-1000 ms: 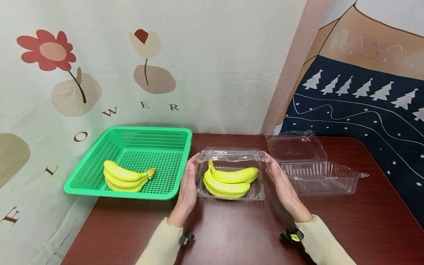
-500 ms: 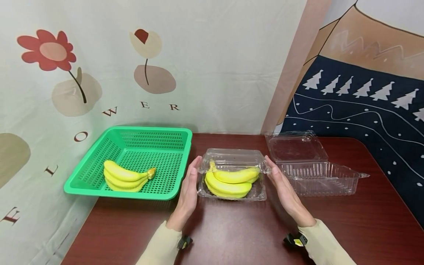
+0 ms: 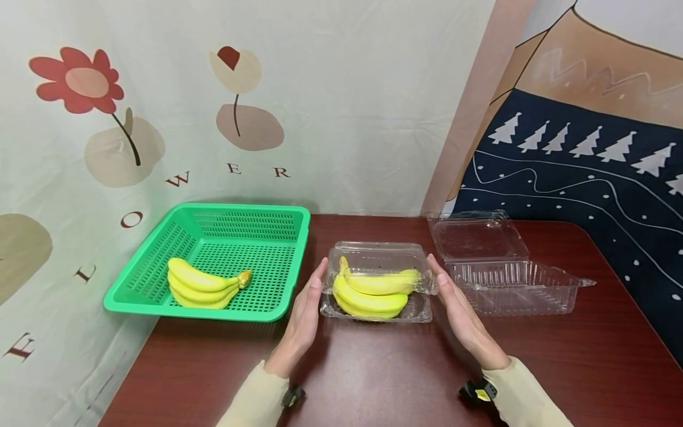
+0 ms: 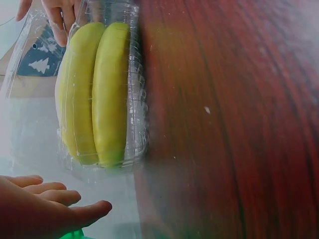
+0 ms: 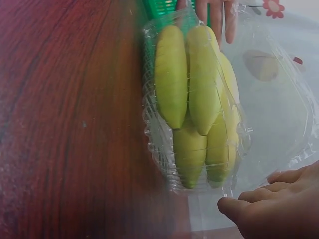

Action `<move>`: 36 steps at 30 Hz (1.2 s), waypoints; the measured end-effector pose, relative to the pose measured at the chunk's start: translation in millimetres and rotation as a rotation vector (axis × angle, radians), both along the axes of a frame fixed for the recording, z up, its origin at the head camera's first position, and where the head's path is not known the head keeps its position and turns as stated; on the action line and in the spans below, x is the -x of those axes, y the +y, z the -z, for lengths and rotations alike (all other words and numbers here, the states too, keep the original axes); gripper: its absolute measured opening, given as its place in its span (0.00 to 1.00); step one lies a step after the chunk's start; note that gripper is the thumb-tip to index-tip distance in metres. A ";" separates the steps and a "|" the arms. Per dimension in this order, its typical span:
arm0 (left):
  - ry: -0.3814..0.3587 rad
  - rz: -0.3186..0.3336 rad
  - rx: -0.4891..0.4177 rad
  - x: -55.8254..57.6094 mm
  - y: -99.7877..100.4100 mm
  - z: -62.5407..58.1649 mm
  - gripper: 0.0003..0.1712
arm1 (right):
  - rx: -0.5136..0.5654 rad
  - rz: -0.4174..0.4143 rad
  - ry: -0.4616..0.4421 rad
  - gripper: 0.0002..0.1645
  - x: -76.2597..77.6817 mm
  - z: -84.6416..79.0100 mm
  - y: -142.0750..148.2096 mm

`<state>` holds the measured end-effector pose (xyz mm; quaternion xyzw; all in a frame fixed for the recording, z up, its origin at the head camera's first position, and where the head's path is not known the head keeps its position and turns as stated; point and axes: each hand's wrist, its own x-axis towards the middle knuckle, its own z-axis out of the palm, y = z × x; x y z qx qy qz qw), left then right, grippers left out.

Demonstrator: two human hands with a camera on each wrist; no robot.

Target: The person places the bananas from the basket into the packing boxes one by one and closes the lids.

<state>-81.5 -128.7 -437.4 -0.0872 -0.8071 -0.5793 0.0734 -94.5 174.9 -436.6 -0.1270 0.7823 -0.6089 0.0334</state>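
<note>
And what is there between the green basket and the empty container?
In the head view, from left to right: the left hand, the clear container holding bananas, the right hand.

Pale curtain [image 3: 347,118] with red flower print [image 3: 87,80], navy backdrop [image 3: 565,163] — white printed trees [image 3: 504,129], reddish-brown tabletop [image 3: 368,367]

From my end I count two hands [image 3: 463,317], two black wrist devices [image 3: 292,395], two clear plastic boxes [image 3: 383,251], one green basket [image 3: 206,316], one table [image 3: 381,373], two printed flowers [image 3: 87,82], seven printed trees [image 3: 585,142] and, as far as the shiny plastic lets me tell, two banana bunches [image 3: 370,303].
</note>
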 end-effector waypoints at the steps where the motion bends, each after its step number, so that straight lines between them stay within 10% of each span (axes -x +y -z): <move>1: 0.002 0.004 0.006 -0.1 -0.6 0.4 0.35 | -0.004 -0.001 0.000 0.37 -0.2 0.2 0.1; 36: -0.025 0.138 0.111 -6.5 -14.7 5.6 0.33 | -0.033 -0.072 0.019 0.35 -6.9 10.5 6.8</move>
